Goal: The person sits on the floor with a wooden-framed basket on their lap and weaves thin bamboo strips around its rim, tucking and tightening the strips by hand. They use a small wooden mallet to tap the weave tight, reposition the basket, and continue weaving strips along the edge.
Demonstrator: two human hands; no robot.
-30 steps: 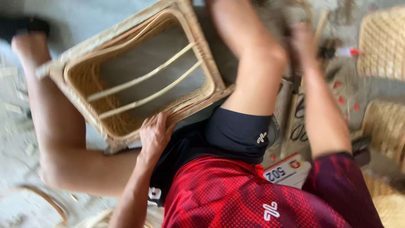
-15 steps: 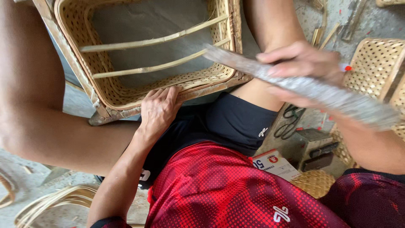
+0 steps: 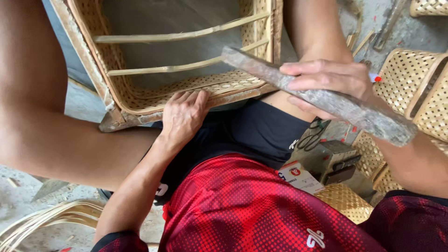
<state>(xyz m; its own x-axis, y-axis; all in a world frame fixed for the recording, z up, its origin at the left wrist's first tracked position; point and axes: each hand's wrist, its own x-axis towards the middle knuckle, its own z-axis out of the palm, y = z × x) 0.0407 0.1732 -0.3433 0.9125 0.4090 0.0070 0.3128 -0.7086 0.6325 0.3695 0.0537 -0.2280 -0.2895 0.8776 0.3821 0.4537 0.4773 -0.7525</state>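
Woven basket frame [image 3: 186, 88] rests against knees over grey concrete floor [image 3: 18, 196]. Left hand [image 3: 183, 114] flat, fingers extended, pressing its near rim. Right hand [image 3: 329, 80] closed around rusty flat blade [image 3: 322, 100], just beside rim; cane strips [image 3: 42, 221] lower left

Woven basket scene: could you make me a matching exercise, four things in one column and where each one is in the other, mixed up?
Things:
1. left hand
2. right hand
3. scissors
4. woven basket

Places:
a. on the floor between the legs
b. resting across the person's lap, opening facing the camera
c. gripping a long grey blade
d. pressed flat on the basket's near rim

Pairs: 1-d, 2-c, 3-a, 4-b
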